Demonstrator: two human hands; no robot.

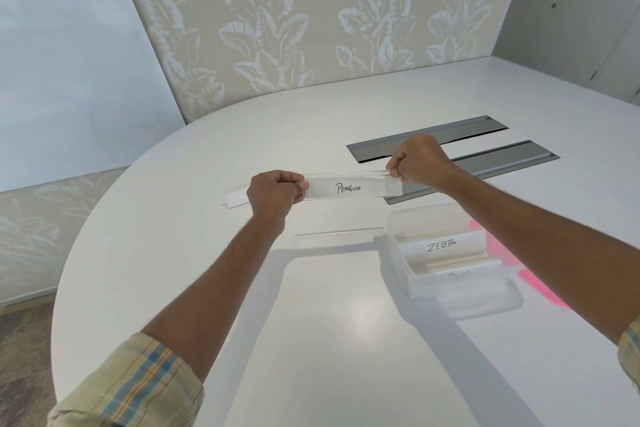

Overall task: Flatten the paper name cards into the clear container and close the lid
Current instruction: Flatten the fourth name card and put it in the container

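A white paper name card marked PENGUIN (pixel 351 188) is held above the white table. My left hand (pixel 275 194) pinches its left end and my right hand (pixel 419 159) pinches its right end, along with a clear strip at its top edge. Another folded white card (pixel 233 198) lies on the table behind my left hand. At the right stands the clear container (pixel 446 253), open, with a card marked ZEBRA (pixel 441 246) lying flat inside and another card partly visible below it. Its clear lid (pixel 485 298) lies open at the near side.
Two grey cable hatches (pixel 426 137) are set into the table beyond my hands. A clear strip (pixel 337 232) lies left of the container. Pink paper (pixel 533 274) sits under the container's right side. The table's curved edge runs along the left.
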